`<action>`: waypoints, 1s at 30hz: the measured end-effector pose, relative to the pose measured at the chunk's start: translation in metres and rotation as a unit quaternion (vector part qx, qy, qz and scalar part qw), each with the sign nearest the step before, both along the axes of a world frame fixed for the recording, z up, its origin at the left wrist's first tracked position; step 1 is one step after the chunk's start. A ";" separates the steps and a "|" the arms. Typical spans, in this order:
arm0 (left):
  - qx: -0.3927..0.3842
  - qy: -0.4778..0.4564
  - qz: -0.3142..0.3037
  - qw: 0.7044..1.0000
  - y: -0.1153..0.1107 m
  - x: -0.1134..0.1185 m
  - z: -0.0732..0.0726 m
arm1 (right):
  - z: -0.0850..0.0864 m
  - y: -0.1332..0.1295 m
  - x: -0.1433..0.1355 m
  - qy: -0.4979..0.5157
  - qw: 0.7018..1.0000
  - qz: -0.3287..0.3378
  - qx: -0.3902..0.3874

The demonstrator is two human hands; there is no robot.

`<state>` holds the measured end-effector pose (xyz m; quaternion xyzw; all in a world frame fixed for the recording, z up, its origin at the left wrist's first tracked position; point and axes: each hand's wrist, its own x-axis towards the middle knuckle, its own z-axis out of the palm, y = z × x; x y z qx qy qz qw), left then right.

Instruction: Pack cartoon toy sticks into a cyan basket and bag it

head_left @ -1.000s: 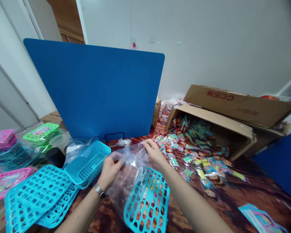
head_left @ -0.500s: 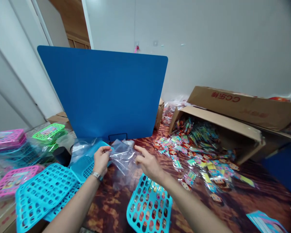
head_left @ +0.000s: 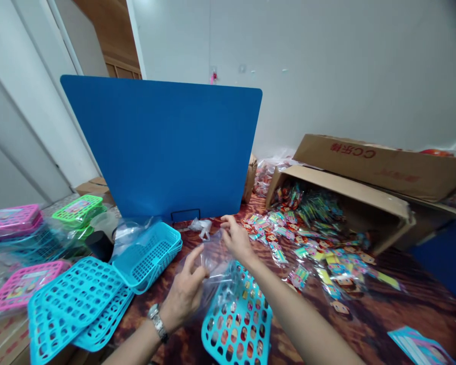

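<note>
Left hand (head_left: 184,294) holding fingers spread beside clear bag (head_left: 217,257); right hand (head_left: 238,239) nearing bag's far edge, pinch unclear. Bag overlapping turquoise basket (head_left: 238,332) on table (head_left: 372,324), thin film possibly snagging on rim, tearing.

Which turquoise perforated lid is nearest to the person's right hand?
The turquoise lid at front centre, with colourful contents showing through; the other turquoise lids overlap at left.

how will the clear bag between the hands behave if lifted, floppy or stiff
The clear bag is likely floppy, given its creases. It is probably light, since its see-through film looks thin. Its glossy sheen suggests it may slip.
</note>
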<state>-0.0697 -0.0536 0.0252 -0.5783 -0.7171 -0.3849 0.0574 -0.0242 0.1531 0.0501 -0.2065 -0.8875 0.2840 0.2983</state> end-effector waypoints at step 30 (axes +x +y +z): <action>-0.100 0.119 0.135 0.979 0.006 -0.005 0.021 | 0.003 -0.016 0.022 -0.009 0.989 -0.037 0.143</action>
